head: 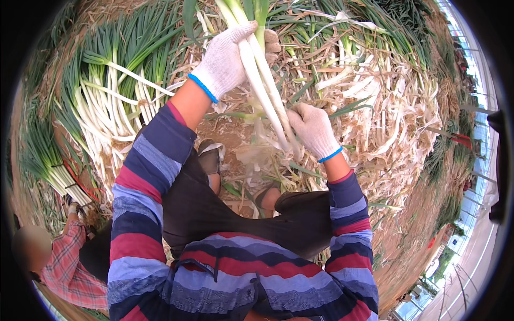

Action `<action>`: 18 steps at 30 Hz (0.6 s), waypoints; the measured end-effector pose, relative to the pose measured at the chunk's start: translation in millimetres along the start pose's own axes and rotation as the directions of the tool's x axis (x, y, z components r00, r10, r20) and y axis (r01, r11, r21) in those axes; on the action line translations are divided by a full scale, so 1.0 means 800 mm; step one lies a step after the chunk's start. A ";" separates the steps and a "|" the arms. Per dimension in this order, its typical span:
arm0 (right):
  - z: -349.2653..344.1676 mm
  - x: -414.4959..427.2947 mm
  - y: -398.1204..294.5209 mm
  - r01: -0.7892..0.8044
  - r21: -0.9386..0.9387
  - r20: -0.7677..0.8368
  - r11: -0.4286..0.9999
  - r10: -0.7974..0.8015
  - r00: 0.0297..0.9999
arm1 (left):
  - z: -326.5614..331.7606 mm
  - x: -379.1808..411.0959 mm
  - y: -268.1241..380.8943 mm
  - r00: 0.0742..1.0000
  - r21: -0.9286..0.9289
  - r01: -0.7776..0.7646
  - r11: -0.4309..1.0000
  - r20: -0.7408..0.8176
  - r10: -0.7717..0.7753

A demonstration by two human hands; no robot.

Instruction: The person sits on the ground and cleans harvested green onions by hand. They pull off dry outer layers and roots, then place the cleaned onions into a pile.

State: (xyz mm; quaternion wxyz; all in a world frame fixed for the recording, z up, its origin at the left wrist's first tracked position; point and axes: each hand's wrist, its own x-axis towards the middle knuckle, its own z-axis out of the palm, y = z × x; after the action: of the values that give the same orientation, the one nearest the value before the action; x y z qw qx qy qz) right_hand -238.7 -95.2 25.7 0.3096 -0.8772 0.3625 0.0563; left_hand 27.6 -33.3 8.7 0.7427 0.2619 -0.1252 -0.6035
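Note:
My left hand [227,58], in a white knit glove with a blue cuff, grips a few large green onions [263,80] around their upper white shanks. They slant down toward the right, leaves at the top of the view and root ends lowest. With its fingers curled, my right hand [315,128], gloved alike, pinches the rightmost stalk just above its root end. Its fingertips are partly hidden behind the stalk. Below the roots the picture is blurred, over bare soil [231,134] and loose skins between my shoes.
Cleaned green onions [106,100] lie piled at left. A tied bundle [66,176] is farther left, by a co-worker in a plaid shirt [74,265] whose hand touches it. At right spreads a heap of unpeeled onions and dry skins [389,120]. My knees flank the work spot.

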 end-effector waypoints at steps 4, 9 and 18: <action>0.041 -0.015 0.094 0.120 -0.481 0.408 0.869 0.101 0.907 | -0.007 -0.008 0.029 0.998 0.068 -0.054 0.996 -0.034 0.057; 0.042 -0.017 0.113 -0.020 -0.416 0.206 0.909 0.115 0.972 | -0.012 -0.007 0.051 0.991 0.085 -0.106 0.991 -0.074 0.113; 0.013 0.034 -0.047 0.156 0.660 -0.196 0.735 -0.032 0.980 | 0.017 0.007 -0.005 0.983 0.125 -0.072 0.990 -0.162 0.092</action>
State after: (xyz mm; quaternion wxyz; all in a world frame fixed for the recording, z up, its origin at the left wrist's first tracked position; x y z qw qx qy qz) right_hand -191.9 -85.0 27.3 0.5749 -0.7252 0.3388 -0.1698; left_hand 18.8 -42.4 17.5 0.7578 0.3499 -0.1088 -0.5399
